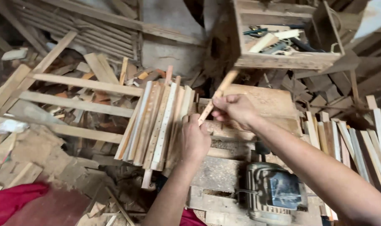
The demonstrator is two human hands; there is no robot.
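The right hand (234, 109) pinches a thin wooden stick (217, 95), its grip clenched around it above the desk (261, 102). The left hand (194, 140) is closed on the stick's lower end, just beside a bundle of slats (157, 123) at the desk's left edge.

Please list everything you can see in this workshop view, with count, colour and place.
thin pale wooden stick: one, tan, in both hands at centre
bundle of flat drilled wooden slats: many, pale and orange-brown, left of the hands
grey electric motor: one, bottom centre-right
open wooden box of tools: one, brown, top right
stack of pale wooden strips: several, right edge
long wooden battens: several, tan, left
red cloth: one, bottom left
left hand: grip shut on the stick's lower end
right hand: grip shut on the stick's middle
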